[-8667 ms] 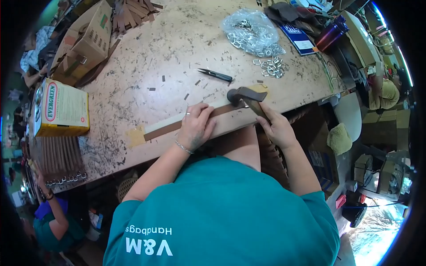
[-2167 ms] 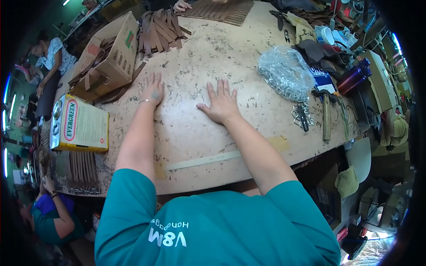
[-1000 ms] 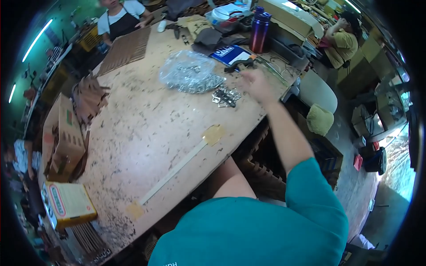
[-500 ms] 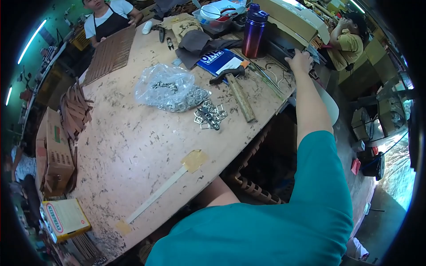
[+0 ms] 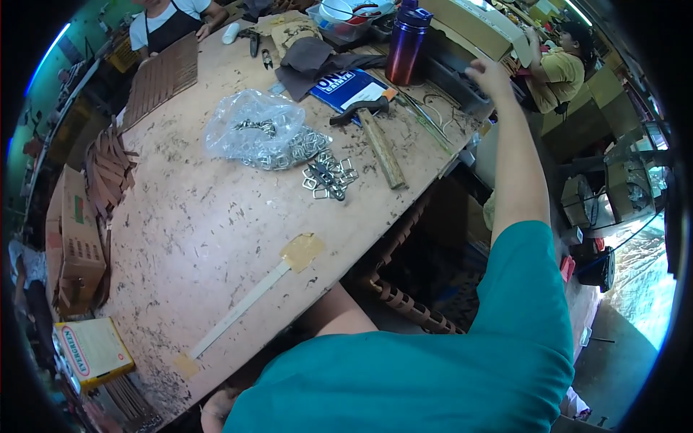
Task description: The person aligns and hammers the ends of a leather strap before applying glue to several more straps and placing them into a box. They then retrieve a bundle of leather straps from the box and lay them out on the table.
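My right hand (image 5: 492,78) is raised over the right end of a long black tray (image 5: 455,79), fingers loosely bent and apart, with nothing seen in them. The purple-blue bottle (image 5: 408,45) stands left of it. What looks like part of my left hand (image 5: 216,410) shows low beside the teal shirt, its fingers unclear. A hammer (image 5: 381,148) lies near a blue packet (image 5: 348,90). Metal buckles (image 5: 329,179) lie loose beside a clear plastic bag (image 5: 256,130) of more buckles.
A worker in a dark apron (image 5: 172,30) is across the table (image 5: 195,238), by woven brown strips (image 5: 162,81). Another person (image 5: 561,72) sits at the right. A carton (image 5: 78,245) and a yellow-white can (image 5: 94,352) line the left side. Open cardboard box (image 5: 473,27) behind the tray.
My right hand has lifted off the tray's right end, its fingers now clear of it. The view has shifted, so the table items appear further left. Skin now shows at the lower left.
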